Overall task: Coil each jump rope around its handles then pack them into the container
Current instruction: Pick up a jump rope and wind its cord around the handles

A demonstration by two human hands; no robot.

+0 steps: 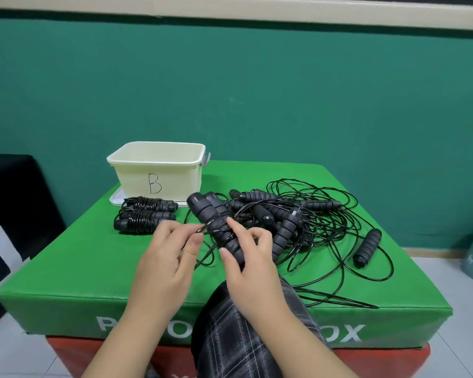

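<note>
A pair of black foam-grip handles (pixel 216 225) is gripped by the right hand (pixel 253 257) above the green padded box (pixel 93 257). Its thin black cord (pixel 200 231) is pinched by the left hand (pixel 165 255). The cream plastic container (pixel 159 170) stands behind.

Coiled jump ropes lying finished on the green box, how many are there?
2, both left of centre before the container: one nearer it, one just in front.

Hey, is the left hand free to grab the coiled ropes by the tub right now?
Probably not yet. The left hand pinches the cord being wound on the handles held by the right hand. The path to the coiled ropes before the tub looks open.
</note>
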